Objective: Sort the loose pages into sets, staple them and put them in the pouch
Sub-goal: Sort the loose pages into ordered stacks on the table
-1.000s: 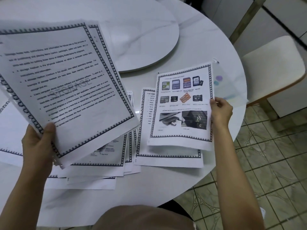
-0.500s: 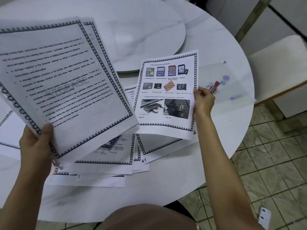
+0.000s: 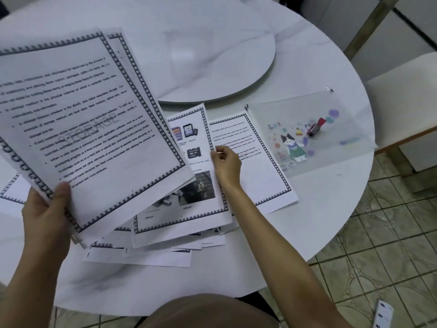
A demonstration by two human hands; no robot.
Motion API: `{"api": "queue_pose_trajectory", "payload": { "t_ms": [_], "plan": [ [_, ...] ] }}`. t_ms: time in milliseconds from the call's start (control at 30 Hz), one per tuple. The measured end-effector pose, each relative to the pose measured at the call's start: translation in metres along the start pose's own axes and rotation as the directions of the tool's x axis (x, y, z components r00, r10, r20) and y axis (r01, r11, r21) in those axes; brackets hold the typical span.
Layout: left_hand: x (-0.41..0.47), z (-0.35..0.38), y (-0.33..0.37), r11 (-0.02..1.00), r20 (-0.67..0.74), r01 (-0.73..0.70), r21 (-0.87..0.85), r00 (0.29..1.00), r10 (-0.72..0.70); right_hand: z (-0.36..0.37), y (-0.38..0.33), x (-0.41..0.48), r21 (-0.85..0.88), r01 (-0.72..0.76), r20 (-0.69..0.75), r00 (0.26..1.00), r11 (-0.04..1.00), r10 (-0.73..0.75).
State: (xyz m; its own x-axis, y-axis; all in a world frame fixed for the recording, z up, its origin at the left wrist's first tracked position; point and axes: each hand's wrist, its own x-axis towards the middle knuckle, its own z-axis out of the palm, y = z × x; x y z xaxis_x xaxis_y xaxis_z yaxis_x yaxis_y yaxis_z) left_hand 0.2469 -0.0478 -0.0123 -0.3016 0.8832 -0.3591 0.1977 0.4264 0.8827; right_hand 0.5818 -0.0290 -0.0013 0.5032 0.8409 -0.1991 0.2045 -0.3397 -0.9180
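My left hand point(image 3: 48, 215) grips the lower corner of a small set of bordered text pages point(image 3: 89, 129), held up above the table. My right hand point(image 3: 225, 165) pinches the right edge of a page with pictures of memory cards point(image 3: 196, 185), which now lies partly under the held set. To its right a text page point(image 3: 262, 166) lies flat on the table. A loose pile of more pages point(image 3: 153, 252) spreads beneath. The clear pouch with a cat print point(image 3: 307, 136) lies at the right, and a small red stapler point(image 3: 316, 127) shows at it.
The round white marble table point(image 3: 236, 268) carries a raised turntable point(image 3: 212, 55) at its centre. A white chair point(image 3: 402, 95) stands at the right, past the table edge. Tiled floor point(image 3: 378, 245) lies below, with a small white object point(image 3: 383, 313) on it.
My right hand has carried the picture page leftward, from beside the pouch to under the set held by my left hand. The text page beneath it now lies uncovered.
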Motion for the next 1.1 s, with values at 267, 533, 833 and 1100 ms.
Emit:
{"api": "queue_pose_trajectory", "payload": {
  "t_ms": [267, 533, 833, 1100],
  "plan": [
    [0.01, -0.015, -0.024, 1.0, -0.197, -0.02, -0.017, 0.98, 0.016, -0.025, 0.014, 0.011, -0.247, 0.11, 0.003, 0.994, 0.963, -0.113],
    [-0.018, -0.017, -0.007, 0.99, -0.137, -0.135, -0.05, 0.982, 0.127, -0.094, 0.046, 0.031, -0.677, -0.255, -0.314, 0.948, 0.69, 0.042],
    [-0.048, 0.007, 0.043, 0.974, -0.175, -0.124, -0.192, 0.98, 0.09, -0.093, 0.044, 0.027, -0.689, -0.304, -0.337, 0.938, 0.658, 0.08],
    [-0.056, 0.007, 0.048, 0.963, -0.174, -0.211, -0.166, 0.968, 0.182, -0.088, 0.045, 0.003, -0.712, -0.39, -0.369, 0.915, 0.583, 0.162]
  ]
}}
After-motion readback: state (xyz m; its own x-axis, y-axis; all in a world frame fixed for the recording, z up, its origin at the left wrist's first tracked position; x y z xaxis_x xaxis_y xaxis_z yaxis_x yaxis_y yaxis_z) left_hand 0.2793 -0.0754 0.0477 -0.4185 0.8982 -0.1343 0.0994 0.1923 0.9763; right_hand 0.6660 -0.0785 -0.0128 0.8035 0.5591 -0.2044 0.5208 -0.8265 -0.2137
